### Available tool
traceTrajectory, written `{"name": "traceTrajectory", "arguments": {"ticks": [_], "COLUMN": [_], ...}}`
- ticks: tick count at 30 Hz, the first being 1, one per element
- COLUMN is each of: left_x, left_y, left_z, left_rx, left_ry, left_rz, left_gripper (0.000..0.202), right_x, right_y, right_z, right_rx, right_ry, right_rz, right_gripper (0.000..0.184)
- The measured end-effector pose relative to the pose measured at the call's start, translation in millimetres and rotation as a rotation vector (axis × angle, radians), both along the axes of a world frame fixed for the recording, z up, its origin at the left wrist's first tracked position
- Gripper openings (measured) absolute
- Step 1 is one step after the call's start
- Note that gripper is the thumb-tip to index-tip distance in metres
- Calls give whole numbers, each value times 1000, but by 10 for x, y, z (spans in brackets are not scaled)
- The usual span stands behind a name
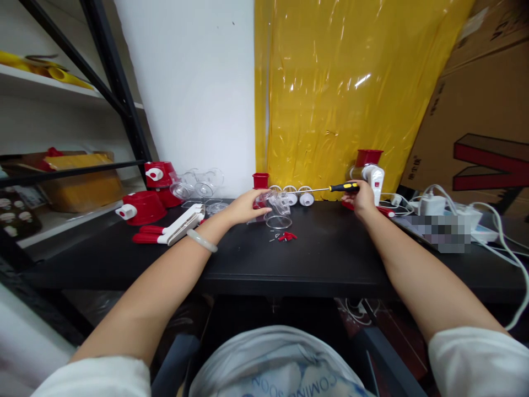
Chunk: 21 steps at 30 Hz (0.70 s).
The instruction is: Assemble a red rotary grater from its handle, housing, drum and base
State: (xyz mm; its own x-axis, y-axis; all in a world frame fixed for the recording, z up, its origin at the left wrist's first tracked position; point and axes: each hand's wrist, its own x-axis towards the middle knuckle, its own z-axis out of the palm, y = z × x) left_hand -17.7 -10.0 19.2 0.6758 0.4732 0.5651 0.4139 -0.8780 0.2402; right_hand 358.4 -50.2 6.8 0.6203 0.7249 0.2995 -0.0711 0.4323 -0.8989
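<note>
My left hand (250, 205) is closed around a clear plastic housing (281, 203) just above the black table. In my right hand (362, 197) is a screwdriver (342, 188) with a black and yellow handle. Its long metal shaft points left, and the tip meets the clear housing or lies very close to it. Beneath the housing a clear round rim (278, 222) shows near the tabletop. Small red parts (288, 236) and several tiny screws (274, 238) lie on the table in front of my left hand.
Red bases (142, 208) and clear plastic housings (202, 182) stand at left, beside red-and-white handles (176, 229). White round parts (306, 198) line the back. A white-and-red device (375, 179) stands behind my right hand. White cables (502, 237) and chargers crowd the right side.
</note>
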Motion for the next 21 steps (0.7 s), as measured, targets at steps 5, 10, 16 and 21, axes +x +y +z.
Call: {"name": "traceTrajectory", "arguments": {"ticks": [5, 10, 16, 21], "left_x": [-3, 2, 5, 8], "left_y": [15, -7, -10, -6], "left_z": [-13, -8, 0, 0], "left_rx": [4, 2, 6, 4], "left_ry": [-7, -13, -11, -10], "left_rz": [9, -1, 4, -1], "left_gripper": [63, 61, 61, 61], "right_x": [79, 113, 87, 43], "right_y": [100, 131, 86, 36], "right_z": [-85, -120, -69, -25], "right_rx": [115, 146, 38, 4], "right_ry": [-107, -163, -89, 48], "right_rz": [-16, -54, -57, 30], "right_gripper": [23, 37, 40, 30]}}
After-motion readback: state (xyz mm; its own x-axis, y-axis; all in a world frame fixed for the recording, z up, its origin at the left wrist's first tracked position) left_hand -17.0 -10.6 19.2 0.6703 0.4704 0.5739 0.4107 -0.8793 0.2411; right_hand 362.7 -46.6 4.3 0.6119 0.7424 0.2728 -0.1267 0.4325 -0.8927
